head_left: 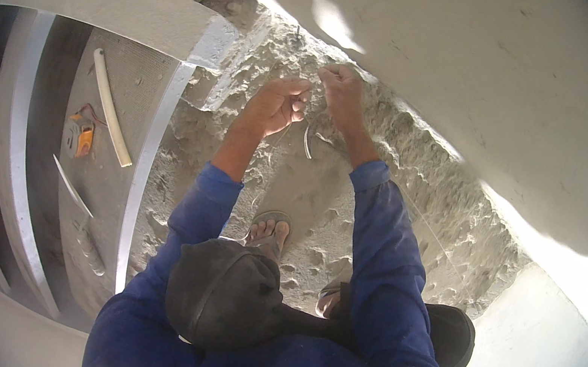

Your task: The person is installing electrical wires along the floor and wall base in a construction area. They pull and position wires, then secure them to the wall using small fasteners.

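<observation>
My left hand (276, 106) is raised over rough sandy ground, its fingers curled and thumb pressed in. A thin pale string (283, 137) hangs from it, hard to follow against the soil. Close by on the right, my right hand (342, 98) makes a pinch, with the fingertips turned toward the left hand. What lies in that pinch is too small to make out. Below the hands, a short curved pale strip (308, 142) lies on the ground. Just beyond them, a small dark peg (297, 32) sticks up by the wall's foot.
A pale wall (492, 76) slants along the far and right side. On the left, white bars (144, 184) border a grey panel carrying a cream hose piece (112, 111), a yellow-grey device (79, 135) with a reddish cord, and a white strip (73, 185). My sandalled foot (270, 232) stands below.
</observation>
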Tool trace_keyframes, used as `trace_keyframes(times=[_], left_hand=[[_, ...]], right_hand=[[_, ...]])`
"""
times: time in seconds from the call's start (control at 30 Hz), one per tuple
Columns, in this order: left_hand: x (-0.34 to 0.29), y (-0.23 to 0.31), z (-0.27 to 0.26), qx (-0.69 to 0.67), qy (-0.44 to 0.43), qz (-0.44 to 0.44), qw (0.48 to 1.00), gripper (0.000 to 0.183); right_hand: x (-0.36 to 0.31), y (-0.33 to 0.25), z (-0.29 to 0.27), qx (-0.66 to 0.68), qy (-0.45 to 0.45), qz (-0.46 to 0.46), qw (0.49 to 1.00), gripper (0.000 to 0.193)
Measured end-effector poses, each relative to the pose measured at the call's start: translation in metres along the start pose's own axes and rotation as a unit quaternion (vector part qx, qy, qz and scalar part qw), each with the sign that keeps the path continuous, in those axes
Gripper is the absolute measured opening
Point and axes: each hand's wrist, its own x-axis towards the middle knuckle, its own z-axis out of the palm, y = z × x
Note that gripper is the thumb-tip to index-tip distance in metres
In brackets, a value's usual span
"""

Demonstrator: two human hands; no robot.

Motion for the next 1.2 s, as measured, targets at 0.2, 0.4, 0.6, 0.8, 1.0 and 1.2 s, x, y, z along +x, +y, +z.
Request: trace_keyframes(times=[0.2, 0.4, 0.6, 0.8, 1.0, 1.2], left_hand=[[0.011, -0.005, 0.003, -0.032, -0.007, 0.093, 0.995, 0.019], [0.027, -0.013, -0.001, -0.045, 0.029, 0.11, 0.992, 0.015], [0.032, -0.017, -0.01, -0.085, 0.01, 0.109, 0.99, 0.012], [0.036, -0.013, -0.021, -0.077, 0.028, 0.062, 0.995, 0.016], [0.03, -0.01, -0.015, 0.098, 0.117, 0.119, 0.981, 0.023], [0.023, -0.003, 0.002, 0.227, 0.168, 0.151, 0.947, 0.02]], right_hand=[[-0.005, -0.009, -0.004, 0.002, -0.054, 0.036, 0.998, 0.024], [-0.013, -0.015, -0.001, 0.059, -0.035, 0.035, 0.997, 0.023], [-0.016, -0.018, 0.0, 0.06, -0.063, 0.071, 0.994, 0.02], [-0.015, -0.016, 0.003, 0.121, -0.089, 0.102, 0.983, 0.022], [-0.014, -0.014, 0.005, -0.028, -0.059, 0.067, 0.996, 0.024], [-0.014, -0.011, 0.008, 0.005, -0.055, 0.064, 0.996, 0.025]])
